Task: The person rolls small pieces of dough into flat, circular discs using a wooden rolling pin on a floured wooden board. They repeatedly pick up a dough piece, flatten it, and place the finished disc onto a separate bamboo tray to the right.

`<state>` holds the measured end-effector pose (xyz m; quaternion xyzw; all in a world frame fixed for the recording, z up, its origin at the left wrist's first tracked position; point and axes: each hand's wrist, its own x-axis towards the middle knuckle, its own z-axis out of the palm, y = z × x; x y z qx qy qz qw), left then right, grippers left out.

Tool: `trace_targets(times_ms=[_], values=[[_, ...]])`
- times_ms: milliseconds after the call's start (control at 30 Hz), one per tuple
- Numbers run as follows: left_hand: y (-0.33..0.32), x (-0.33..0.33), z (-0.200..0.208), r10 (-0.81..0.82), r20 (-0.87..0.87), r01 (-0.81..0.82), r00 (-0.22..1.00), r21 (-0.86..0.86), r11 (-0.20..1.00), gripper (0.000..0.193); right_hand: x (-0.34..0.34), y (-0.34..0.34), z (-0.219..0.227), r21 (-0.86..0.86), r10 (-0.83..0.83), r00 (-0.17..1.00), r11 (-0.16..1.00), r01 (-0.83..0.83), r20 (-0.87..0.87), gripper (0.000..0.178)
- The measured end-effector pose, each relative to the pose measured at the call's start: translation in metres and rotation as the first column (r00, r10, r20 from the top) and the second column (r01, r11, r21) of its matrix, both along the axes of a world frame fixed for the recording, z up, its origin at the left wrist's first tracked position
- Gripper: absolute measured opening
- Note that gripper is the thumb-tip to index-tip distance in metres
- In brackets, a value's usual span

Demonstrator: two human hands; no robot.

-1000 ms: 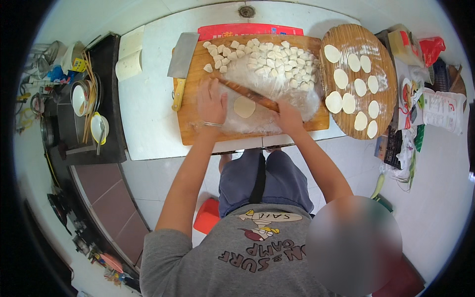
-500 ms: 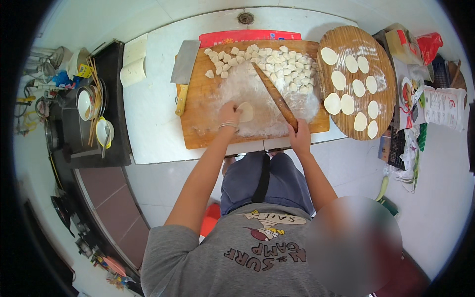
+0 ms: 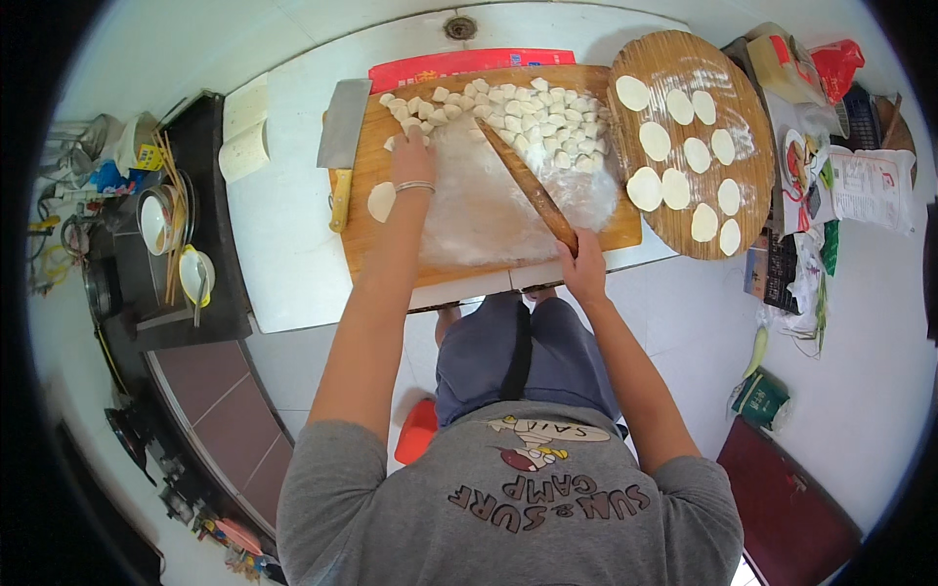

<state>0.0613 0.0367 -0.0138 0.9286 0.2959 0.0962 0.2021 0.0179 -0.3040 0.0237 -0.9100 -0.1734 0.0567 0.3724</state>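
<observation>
On the floured board (image 3: 391, 239), left hand (image 3: 412, 156) touches dough pieces (image 3: 528, 112), right hand (image 3: 583, 269) grips rolling pin (image 3: 528, 186).

Both my arms are stretched forward from the lower edge, bare from the short grey sleeves down. Left forearm runs nearly straight up, thin bangle on the wrist, left hand (image 3: 411, 156) palm down with fingers bent at the far end of its reach. Right forearm angles in from the right; right hand (image 3: 582, 266) sits lower and nearer my body, fingers curled closed, knuckles up. Hands well apart.
</observation>
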Motion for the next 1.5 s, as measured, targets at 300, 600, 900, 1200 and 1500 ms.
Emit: trace_targets(times_ms=[300, 600, 900, 1200, 1500], values=[[-0.095, -0.061, 0.002, -0.441, 0.256, 0.504, 0.860, -0.297, 0.811, 0.027, -0.004, -0.019, -0.008, -0.024, -0.048, 0.998, 0.999, 0.046, -0.050, 0.034], [-0.127, -0.078, 0.002, -0.419, 0.187, 0.457, 0.889, -0.289, 0.841, 0.022, -0.006, -0.018, -0.008, -0.017, -0.010, 1.000, 1.000, 0.010, -0.009, 0.035], [-0.139, -0.071, 0.002, -0.423, 0.014, 0.408, 0.906, -0.296, 0.864, 0.025, -0.005, -0.016, -0.003, -0.060, 0.025, 1.000, 0.998, -0.026, -0.003, 0.036], [-0.081, -0.122, 0.018, -0.367, 0.073, 0.357, 0.927, 0.122, 0.926, 0.057, 0.022, 0.010, -0.014, -0.392, 0.464, 0.884, 0.802, -0.450, -0.064, 0.039], [-0.084, -0.124, 0.020, -0.467, -0.110, 0.470, 0.878, 0.000, 0.883, 0.063, 0.037, 0.026, -0.020, -0.416, 0.398, 0.891, 0.864, -0.284, 0.218, 0.061]])
